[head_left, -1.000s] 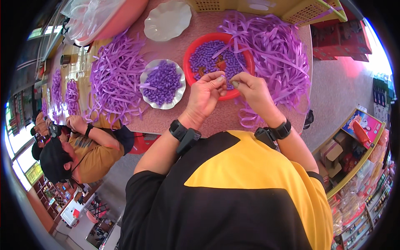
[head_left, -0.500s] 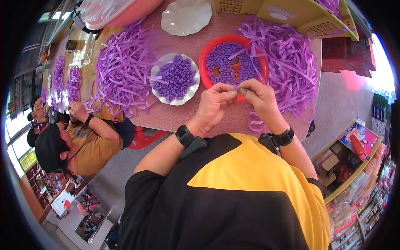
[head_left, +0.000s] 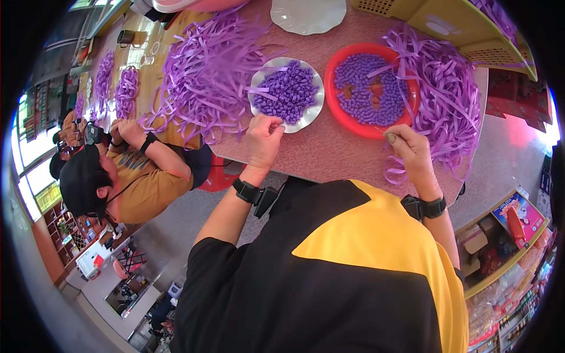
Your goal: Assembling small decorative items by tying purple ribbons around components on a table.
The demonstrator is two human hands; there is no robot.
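Note:
My left hand is at the near edge of a white scalloped plate, fingers closed. Heaped on the plate is a mound of small purple pieces, a short ribbon end sticking out at its left. By the near right rim of a round red tray, my right hand has thumb and fingers pinched together. Whatever either hand holds is too small or hidden to make out. More small purple pieces cover the tray, with a patterned bottom showing between them.
Loose purple ribbons lie in a left pile and a right pile. A bare white plate and a yellow basket stand at the back. Seated on the left, a person in a brown shirt works with raised hands.
My hands were together over the red tray's near edge and are now apart: the left by the white plate, the right by the tray's near right rim. The whole view has shifted.

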